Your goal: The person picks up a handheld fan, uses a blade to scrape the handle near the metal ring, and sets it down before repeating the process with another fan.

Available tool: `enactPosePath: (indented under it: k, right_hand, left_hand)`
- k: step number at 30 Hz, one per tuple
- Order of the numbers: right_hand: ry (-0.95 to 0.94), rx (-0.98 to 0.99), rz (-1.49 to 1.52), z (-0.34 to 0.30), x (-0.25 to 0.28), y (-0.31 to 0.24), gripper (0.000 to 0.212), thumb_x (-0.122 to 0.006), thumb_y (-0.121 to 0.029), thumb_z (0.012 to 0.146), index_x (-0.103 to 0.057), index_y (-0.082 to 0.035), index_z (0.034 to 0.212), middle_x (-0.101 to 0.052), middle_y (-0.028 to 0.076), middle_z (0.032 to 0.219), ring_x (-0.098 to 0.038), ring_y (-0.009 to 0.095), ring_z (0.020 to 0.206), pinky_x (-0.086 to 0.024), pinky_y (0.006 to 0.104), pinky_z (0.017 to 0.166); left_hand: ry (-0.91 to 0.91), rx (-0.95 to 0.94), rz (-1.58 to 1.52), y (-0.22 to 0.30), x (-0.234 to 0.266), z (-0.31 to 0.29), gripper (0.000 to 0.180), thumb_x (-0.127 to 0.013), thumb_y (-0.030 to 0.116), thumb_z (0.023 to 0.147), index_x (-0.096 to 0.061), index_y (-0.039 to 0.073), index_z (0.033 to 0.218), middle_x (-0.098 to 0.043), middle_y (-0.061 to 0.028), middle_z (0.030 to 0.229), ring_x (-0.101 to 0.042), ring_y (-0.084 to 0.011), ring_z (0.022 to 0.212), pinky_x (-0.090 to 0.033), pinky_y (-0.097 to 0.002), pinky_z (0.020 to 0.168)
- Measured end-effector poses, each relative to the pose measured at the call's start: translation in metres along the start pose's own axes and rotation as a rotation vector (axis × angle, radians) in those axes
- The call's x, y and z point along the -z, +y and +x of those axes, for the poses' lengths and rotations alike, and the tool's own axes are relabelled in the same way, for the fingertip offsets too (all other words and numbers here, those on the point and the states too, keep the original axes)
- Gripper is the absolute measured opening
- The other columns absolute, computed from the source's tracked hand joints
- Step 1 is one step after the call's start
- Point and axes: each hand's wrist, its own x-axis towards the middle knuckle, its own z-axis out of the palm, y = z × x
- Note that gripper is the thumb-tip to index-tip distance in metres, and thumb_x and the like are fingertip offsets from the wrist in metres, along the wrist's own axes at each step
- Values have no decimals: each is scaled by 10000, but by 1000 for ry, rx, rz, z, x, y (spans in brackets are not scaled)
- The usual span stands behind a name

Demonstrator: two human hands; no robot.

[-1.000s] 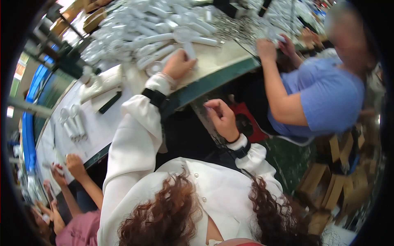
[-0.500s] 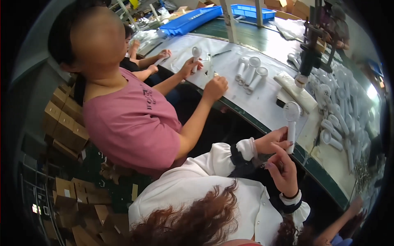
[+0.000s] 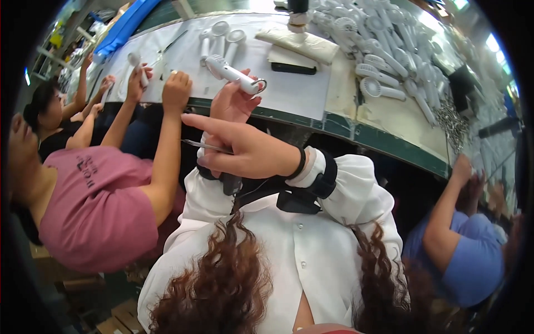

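A white handheld fan [image 3: 227, 71] is held in my left hand [image 3: 232, 106] above the table's front edge. The fan lies tilted, its round head toward the far left and its handle end toward the right. A metal ring [image 3: 260, 85] hangs at that handle end. My right hand [image 3: 253, 147] is closer to me, just below the fan and apart from it. Its index finger points left, while a thin pointed metal tool [image 3: 208, 146] sticks out between the fingers and thumb. Part of my left wrist is hidden behind the right hand.
Several white fans [image 3: 222, 38] lie on the white-covered table [image 3: 178, 61]. A large pile of fans [image 3: 384, 39] and small metal parts [image 3: 451, 119] are at the right. A wrapped roll [image 3: 297, 44] lies under a press [image 3: 297, 16]. Co-workers in pink [image 3: 100, 206] and blue [image 3: 467, 256] sit either side.
The view has swung right. The fan has gone from upright to tilted, its ring end now toward the right. My right hand has come across in front of my left, its thin metal tool now showing.
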Motion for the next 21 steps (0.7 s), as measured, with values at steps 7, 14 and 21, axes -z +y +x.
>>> enactPosePath:
  k: [7, 14, 21]
  right_hand:
    - [291, -171, -56, -90, 41, 14, 466, -531, -59, 933, -415, -27, 1383, -572, 0, 814, -529, 63, 708, -445, 220, 668]
    - [1074, -105, -126, -139, 66, 37, 327, -546, -69, 945, -528, -14, 1267, -587, 6, 936, -519, 42, 723, -418, 176, 647]
    - [1087, -46, -285, -142, 65, 40, 318, -572, -44, 926, -542, -27, 1243, -592, 14, 969, -521, 41, 728, -407, 166, 633]
  left_hand:
    - [-98, 106, -30, -33, -26, 5, 391, -469, 186, 967, -408, -3, 1303, -567, -147, 1160, -600, -301, 1082, -540, -399, 885]
    - [-199, 192, -7, -77, -47, 0, 388, -422, 169, 995, -347, -6, 1333, -542, -169, 1200, -577, -308, 1120, -510, -412, 937]
    - [-266, 190, 51, -96, -48, 1, 388, -410, 132, 992, -345, -5, 1349, -529, -172, 1241, -555, -270, 1145, -490, -395, 960]
